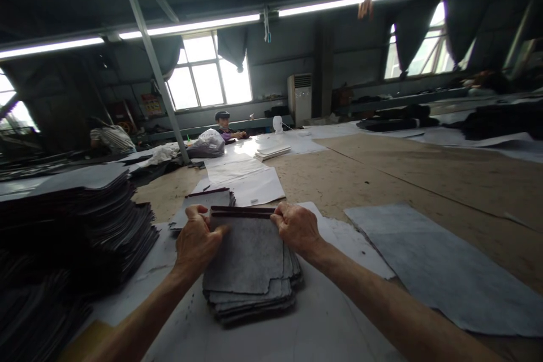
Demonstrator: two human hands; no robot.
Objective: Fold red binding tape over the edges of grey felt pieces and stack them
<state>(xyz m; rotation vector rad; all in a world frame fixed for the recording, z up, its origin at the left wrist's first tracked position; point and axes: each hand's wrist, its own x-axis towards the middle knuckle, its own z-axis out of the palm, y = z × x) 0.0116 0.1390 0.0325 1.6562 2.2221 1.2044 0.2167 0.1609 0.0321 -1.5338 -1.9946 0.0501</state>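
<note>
A stack of grey fabric pieces (250, 260) lies on white paper in front of me, its lower layers fanned out unevenly. Along its far edge runs a dark maroon strip (241, 212). My left hand (199, 237) is at the strip's left end, thumb and fingers bent around the corner of the top piece. At the right end, my right hand (297, 226) pinches the strip and the fabric edge. Just behind my left hand sits a smaller stack with a maroon edge (210, 198).
Tall piles of dark fabric (97, 220) stand at the left. A grey sheet (445, 266) lies at the right. Farther back are white papers (271, 151), a plastic bag (207, 143) and a slanted pole (153, 62). One person (229, 127) sits across the table; another (111, 137) is at far left.
</note>
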